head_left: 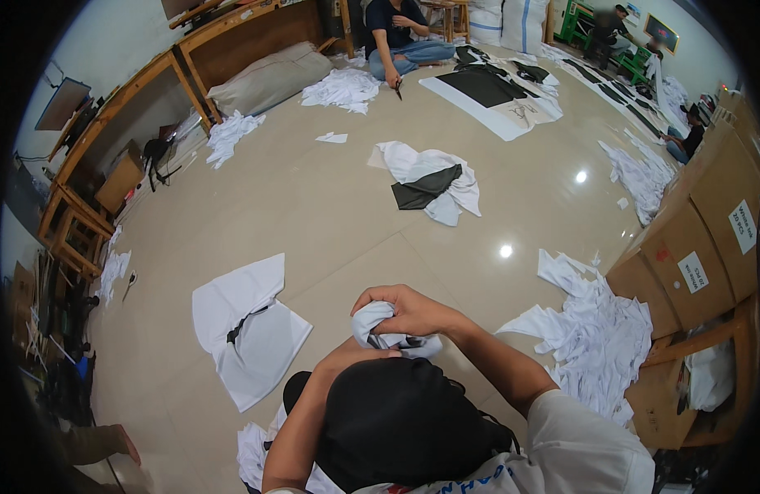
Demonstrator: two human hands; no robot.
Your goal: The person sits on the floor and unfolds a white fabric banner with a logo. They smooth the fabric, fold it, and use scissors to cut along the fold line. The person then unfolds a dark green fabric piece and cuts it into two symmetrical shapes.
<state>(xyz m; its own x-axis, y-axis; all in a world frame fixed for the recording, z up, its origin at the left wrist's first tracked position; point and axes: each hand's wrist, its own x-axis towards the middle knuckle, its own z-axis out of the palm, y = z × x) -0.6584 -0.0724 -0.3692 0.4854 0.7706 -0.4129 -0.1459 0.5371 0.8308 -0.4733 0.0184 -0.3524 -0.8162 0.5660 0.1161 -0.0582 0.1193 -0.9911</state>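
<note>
While our right grip curls closed round bunched white cloth, our left grip unclear, loose folds could slip below it.

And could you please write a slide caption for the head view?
Right hand grips bundled white fabric, left hand close by, white cloth piles across the glossy floor.

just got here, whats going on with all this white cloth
A person's right hand grips a bunched white cloth, with the left hand against its near side. A flat white piece lies on the floor to the left, a small black object on it. A loose white pile sits to the right. Across the floor, a seated co-worker's hand holds a dark tool.
</note>
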